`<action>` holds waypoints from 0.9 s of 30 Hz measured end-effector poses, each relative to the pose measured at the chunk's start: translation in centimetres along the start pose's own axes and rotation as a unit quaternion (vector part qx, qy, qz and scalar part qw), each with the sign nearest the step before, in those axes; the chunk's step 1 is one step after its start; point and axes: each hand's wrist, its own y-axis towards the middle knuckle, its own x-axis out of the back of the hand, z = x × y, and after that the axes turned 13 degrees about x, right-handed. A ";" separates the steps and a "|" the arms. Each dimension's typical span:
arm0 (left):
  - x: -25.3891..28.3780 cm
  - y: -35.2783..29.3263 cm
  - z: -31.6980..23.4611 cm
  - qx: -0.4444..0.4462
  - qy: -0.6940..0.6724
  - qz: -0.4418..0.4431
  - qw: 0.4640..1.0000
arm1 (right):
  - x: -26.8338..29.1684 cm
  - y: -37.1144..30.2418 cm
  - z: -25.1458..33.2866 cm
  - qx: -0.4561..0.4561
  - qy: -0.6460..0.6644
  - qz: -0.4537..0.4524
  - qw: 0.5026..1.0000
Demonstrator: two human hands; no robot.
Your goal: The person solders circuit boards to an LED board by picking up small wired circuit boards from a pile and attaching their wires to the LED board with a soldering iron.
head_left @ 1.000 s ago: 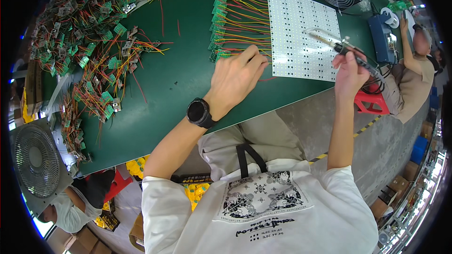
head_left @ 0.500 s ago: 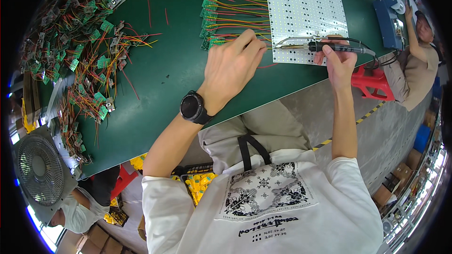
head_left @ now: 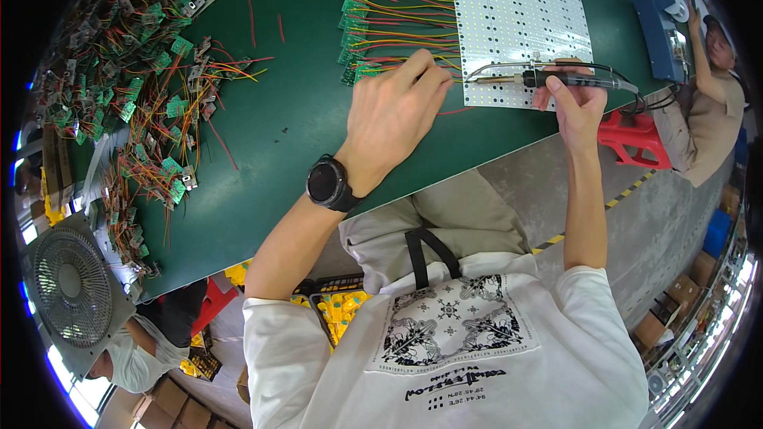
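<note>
from my end i see the right hand [head_left: 579, 103] with its fingers clamped on the iron [head_left: 547, 79], which lies nearly level over the near left corner of the white panel [head_left: 520, 20]; i cannot tell whether its tip touches. the left hand [head_left: 391, 119] is just beside that corner, fingers bent down close together, but i cannot tell whether they grip a wire. the panel is flat on the green tabletop [head_left: 262, 131], red and yellow wires [head_left: 409, 17] running from its left edge to a row of green boards [head_left: 354, 20]. a tangled pile [head_left: 119, 71] sits further left, a blue box [head_left: 661, 36] to the right.
</note>
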 end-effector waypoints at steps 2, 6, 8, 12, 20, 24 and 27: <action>-0.1 0.0 0.1 -0.006 -0.001 -0.003 1.000 | 0.0 0.0 0.0 0.000 -0.003 -0.002 1.000; 0.0 0.1 0.0 -0.005 0.002 -0.003 1.000 | 0.0 -0.1 -0.2 0.000 -0.005 0.000 1.000; 0.0 0.0 0.0 -0.005 0.002 -0.002 1.000 | 0.1 -0.1 -0.2 0.000 -0.002 0.000 1.000; 0.0 0.0 0.0 -0.004 0.002 0.000 1.000 | 0.3 0.0 -0.1 0.010 0.059 -0.043 0.997; 1.2 0.4 -0.9 -0.009 -0.055 0.037 0.998 | 1.0 0.8 0.0 -0.043 0.087 -0.069 0.993; 2.1 0.5 -0.4 -0.062 -0.093 0.132 0.985 | 1.2 1.4 0.1 -0.111 0.095 -0.067 0.987; 2.4 0.2 -0.4 -0.063 -0.006 0.197 0.978 | 1.1 1.2 0.0 -0.082 0.089 -0.032 0.992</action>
